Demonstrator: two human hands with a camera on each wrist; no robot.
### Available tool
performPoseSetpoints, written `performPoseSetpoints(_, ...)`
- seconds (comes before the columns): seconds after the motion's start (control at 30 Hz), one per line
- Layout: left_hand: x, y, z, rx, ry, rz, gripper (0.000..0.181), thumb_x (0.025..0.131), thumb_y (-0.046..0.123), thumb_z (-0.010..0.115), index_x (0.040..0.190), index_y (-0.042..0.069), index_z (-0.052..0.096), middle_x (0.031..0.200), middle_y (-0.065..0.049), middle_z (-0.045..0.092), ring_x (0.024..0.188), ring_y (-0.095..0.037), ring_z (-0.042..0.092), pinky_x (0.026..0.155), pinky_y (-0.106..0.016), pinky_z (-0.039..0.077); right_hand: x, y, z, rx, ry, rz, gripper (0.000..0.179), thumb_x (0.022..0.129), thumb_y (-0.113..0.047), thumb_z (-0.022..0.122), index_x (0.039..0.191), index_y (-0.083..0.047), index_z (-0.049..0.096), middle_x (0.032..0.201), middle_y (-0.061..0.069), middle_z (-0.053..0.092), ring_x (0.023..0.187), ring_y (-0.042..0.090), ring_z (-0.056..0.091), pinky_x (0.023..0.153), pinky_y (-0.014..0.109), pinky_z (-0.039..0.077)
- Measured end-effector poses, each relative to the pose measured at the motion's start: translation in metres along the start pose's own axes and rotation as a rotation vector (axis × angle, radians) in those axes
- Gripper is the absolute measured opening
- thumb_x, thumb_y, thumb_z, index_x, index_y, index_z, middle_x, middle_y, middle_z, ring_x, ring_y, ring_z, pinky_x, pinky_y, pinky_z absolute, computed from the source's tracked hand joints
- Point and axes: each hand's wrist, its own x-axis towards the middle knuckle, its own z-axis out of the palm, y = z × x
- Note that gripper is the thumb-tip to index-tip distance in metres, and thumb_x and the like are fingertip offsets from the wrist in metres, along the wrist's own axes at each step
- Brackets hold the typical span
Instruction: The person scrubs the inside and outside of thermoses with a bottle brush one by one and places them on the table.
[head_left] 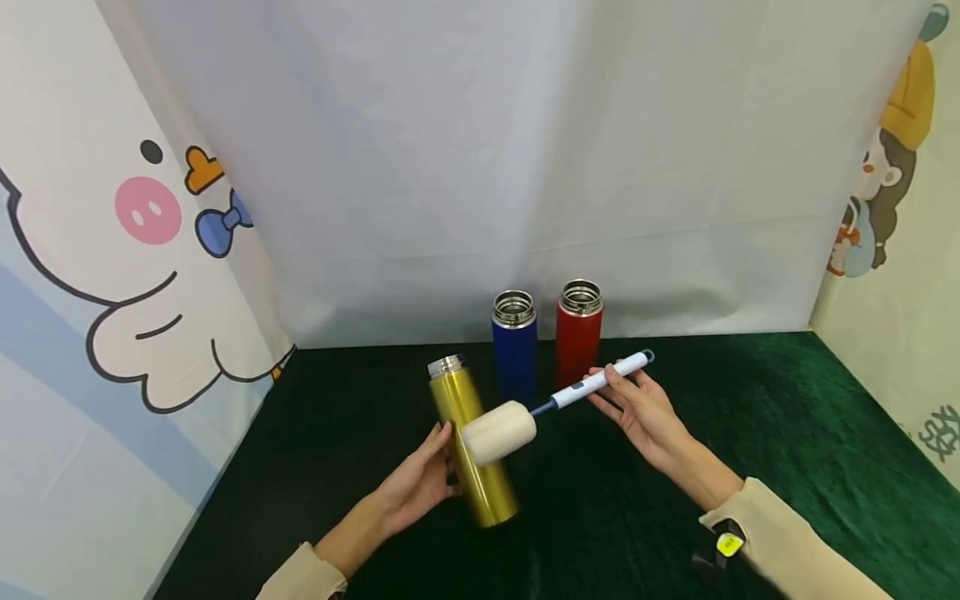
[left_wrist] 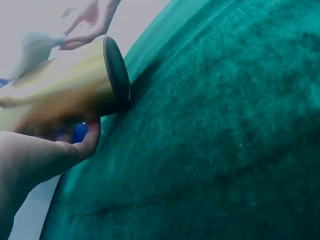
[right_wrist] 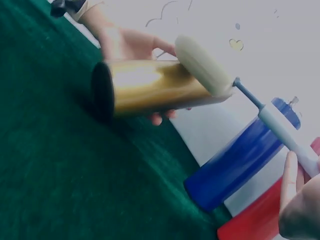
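Observation:
My left hand [head_left: 422, 483] grips a gold bottle [head_left: 487, 492] around its middle; the bottle has no lid and leans with its steel neck to the upper left. In my right hand [head_left: 641, 417] is a bottle brush [head_left: 592, 385], pinched by its white handle between thumb and fingers. The brush's cream sponge head [head_left: 498, 432] overlaps the gold bottle's side in the head view. From the right wrist, the sponge head [right_wrist: 204, 65] appears near the bottle's neck end, and the bottle's dark base [right_wrist: 103, 92] points left.
Behind my hands a blue bottle [head_left: 515, 354] and a red bottle [head_left: 579, 337] stand upright, both lidless with steel threaded necks. Dark green cloth [head_left: 750, 417] covers the table. A white curtain [head_left: 420, 167] closes the back, and printed panels flank both sides.

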Motion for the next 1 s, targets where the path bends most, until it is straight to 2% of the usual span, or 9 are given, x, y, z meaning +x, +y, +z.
performPoseSetpoints(0.1,0.0,0.0,0.001,-0.002,0.018,0.004,0.062,0.11,0.048,0.034,0.159,0.03,0.001,0.143,0.001,0.043,0.137,-0.021,0.042,0.124,-0.065,0.018,0.001,-0.005,0.006,0.069,-0.003,-0.001,0.031,0.105,-0.024,0.055,0.127,-0.015,0.035,0.12,-0.005,0.072,0.112,0.005,0.069,0.1,0.026,0.056)
performPoseSetpoints(0.2,0.0,-0.001,0.002,-0.015,0.017,0.021,0.062,0.11,0.045,0.036,0.16,0.029,0.002,0.138,0.004,0.047,0.133,-0.018,0.045,0.124,-0.064,0.02,0.001,-0.008,0.01,0.159,-0.005,0.01,0.031,0.105,-0.02,0.056,0.127,-0.015,0.035,0.121,-0.001,0.073,0.113,0.008,0.07,0.1,0.027,0.057)
performPoseSetpoints(0.37,0.003,-0.001,0.003,-0.049,-0.029,0.058,0.056,0.111,0.042,0.036,0.157,0.026,0.009,0.137,0.007,0.048,0.133,-0.014,0.046,0.123,-0.061,0.025,0.002,-0.01,0.011,0.267,0.006,0.02,0.025,0.104,-0.012,0.055,0.121,-0.013,0.037,0.119,0.003,0.072,0.11,0.011,0.072,0.099,0.03,0.057)
performPoseSetpoints(0.5,0.005,-0.001,0.005,-0.061,-0.066,0.07,0.054,0.112,0.039,0.034,0.157,0.027,0.006,0.14,0.007,0.046,0.135,-0.014,0.044,0.121,-0.059,0.03,0.002,-0.009,0.01,0.312,0.014,0.036,0.024,0.104,-0.01,0.055,0.119,-0.014,0.037,0.119,0.004,0.071,0.11,0.012,0.072,0.102,0.031,0.055)
performPoseSetpoints(0.67,0.006,-0.001,0.005,-0.095,-0.08,0.06,0.053,0.112,0.037,0.032,0.157,0.03,0.005,0.142,0.005,0.043,0.137,-0.016,0.043,0.119,-0.056,0.035,0.001,-0.007,0.008,0.328,0.008,0.054,0.024,0.105,-0.01,0.053,0.121,-0.016,0.036,0.122,0.005,0.069,0.114,0.013,0.071,0.107,0.032,0.052)
performPoseSetpoints(0.77,0.006,0.0,0.005,-0.124,-0.082,0.044,0.053,0.112,0.038,0.032,0.157,0.031,0.004,0.145,0.003,0.041,0.138,-0.018,0.041,0.121,-0.059,0.031,0.0,-0.006,0.007,0.309,0.007,0.067,0.022,0.106,-0.011,0.051,0.121,-0.017,0.036,0.13,0.005,0.064,0.117,0.013,0.069,0.11,0.033,0.049)
performPoseSetpoints(0.87,0.007,0.001,0.004,-0.143,-0.085,0.025,0.055,0.112,0.044,0.029,0.159,0.029,0.004,0.147,0.003,0.039,0.138,-0.018,0.04,0.123,-0.059,0.027,-0.003,-0.004,0.004,0.266,0.013,0.083,0.023,0.107,-0.012,0.049,0.124,-0.019,0.035,0.143,0.008,0.053,0.12,0.013,0.065,0.115,0.036,0.044)
performPoseSetpoints(1.0,0.008,0.0,0.003,-0.151,-0.075,0.013,0.056,0.11,0.051,0.028,0.157,0.025,0.012,0.143,0.003,0.042,0.135,-0.018,0.043,0.12,-0.054,0.032,-0.007,0.0,-0.002,0.182,0.033,0.115,0.027,0.109,-0.014,0.046,0.13,-0.022,0.031,0.152,0.009,0.039,0.127,0.015,0.058,0.118,0.036,0.042)
